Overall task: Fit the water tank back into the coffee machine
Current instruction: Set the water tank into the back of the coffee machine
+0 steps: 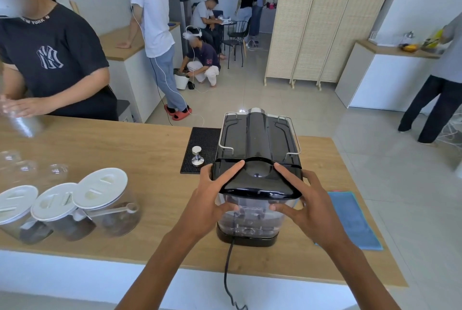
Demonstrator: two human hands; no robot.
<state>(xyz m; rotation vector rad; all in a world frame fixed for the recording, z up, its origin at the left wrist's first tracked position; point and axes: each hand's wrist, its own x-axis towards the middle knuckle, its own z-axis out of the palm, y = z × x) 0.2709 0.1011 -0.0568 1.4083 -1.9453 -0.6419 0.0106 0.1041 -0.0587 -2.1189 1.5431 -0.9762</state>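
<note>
Three lidded jars at counter left edge. Left hand, fingers spread, clasps water tank at coffee machine rear, near counter's front edge; right hand likewise opposite. Blue cloth toward right edge

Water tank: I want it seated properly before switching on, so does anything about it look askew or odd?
The water tank stands upright at the coffee machine's back, but its black lid tilts up away from the body. Left hand and right hand grip its sides. No spill shows.
</note>
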